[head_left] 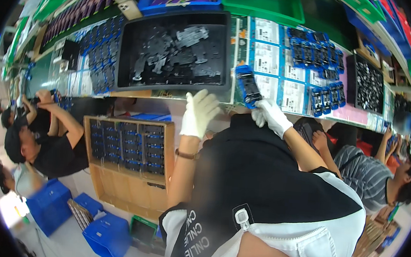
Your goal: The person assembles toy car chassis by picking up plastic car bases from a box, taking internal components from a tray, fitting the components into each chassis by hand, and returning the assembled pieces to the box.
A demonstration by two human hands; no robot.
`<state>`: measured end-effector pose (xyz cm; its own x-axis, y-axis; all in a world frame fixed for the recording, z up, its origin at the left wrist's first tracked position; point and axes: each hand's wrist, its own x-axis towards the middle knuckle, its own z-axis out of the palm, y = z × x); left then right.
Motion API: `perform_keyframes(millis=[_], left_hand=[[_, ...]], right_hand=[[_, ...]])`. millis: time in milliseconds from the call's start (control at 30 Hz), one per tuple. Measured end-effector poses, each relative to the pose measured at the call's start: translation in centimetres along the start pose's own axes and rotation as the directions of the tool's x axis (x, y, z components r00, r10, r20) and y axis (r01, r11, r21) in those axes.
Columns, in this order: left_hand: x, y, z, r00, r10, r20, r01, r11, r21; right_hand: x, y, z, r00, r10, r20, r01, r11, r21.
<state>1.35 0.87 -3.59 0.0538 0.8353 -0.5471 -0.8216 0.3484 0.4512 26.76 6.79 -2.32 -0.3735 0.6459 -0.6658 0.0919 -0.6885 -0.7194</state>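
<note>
White gloves cover both of my hands. Between the fingers of my right hand [273, 117] is the lower end of a blue toy car body with a black underside [248, 86], tilted over the table's front edge. My left hand [200, 112] is in front of the black bin [172, 88], its fingers stretched out and nothing in them. Inside that bin lie loose flat black plastic parts [161, 52], some shiny. Several similar blue and black car bodies [315, 52] stand in rows on the right of the table.
More car bodies [100, 55] line the table left of the bin. A smaller black bin of small parts [368, 86] is at the right. Blue [176, 4] and green trays [263, 10] stand behind. A cardboard box [123, 189] holds car bodies at lower left. Co-workers sit on both sides.
</note>
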Motion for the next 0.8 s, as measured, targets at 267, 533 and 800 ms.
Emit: perform_keyframes(millis=[267,533,800], left_hand=[[-4.3,3.8,0.3,0.893,-0.245,0.377,0.411,0.785,-0.464],[-7.0,4.4,-0.8,0.898,-0.201,0.391,0.216,0.976,0.005],[-8.3,2.4,-2.2,0.967,0.232,0.104,-0.195,0.939,-0.282]], right_hand=[[3.3,-11.1,7.3,0.710,0.082,0.699,0.609,0.425,-0.669],[7.0,-16.3,16.0,0.460,0.381,0.802,0.837,0.116,-0.535],[18.6,-14.5,16.7,0.603,-0.085,0.793,0.794,-0.036,-0.607]])
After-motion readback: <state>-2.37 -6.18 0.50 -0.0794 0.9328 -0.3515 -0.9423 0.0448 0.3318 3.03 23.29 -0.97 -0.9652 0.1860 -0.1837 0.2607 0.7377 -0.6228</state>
